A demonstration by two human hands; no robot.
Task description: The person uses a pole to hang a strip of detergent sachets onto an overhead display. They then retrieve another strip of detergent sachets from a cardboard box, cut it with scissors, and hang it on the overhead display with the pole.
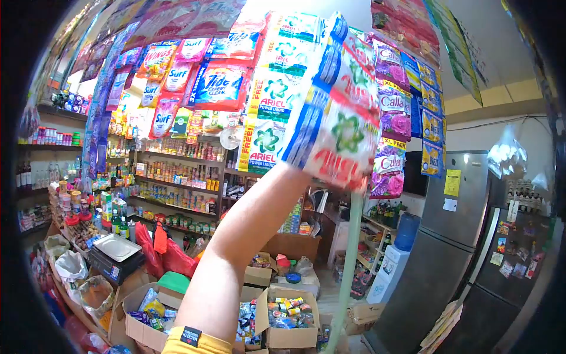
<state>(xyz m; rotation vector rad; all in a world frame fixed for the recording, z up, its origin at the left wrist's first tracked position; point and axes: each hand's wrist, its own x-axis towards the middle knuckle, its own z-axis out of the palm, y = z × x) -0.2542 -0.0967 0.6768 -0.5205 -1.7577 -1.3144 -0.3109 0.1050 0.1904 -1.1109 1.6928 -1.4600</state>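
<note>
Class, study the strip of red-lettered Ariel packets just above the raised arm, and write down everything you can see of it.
The strip of Ariel packets is a hanging column of joined, slightly puffed sachets that look like shiny plastic film. The lowest is mostly white, with red lettering, a green flower-like emblem and a blue band down its left side; it hangs tilted, and its print is slightly blurred. The raised arm reaches its lower left edge; the hand is hidden, so any grip cannot be seen.
</note>
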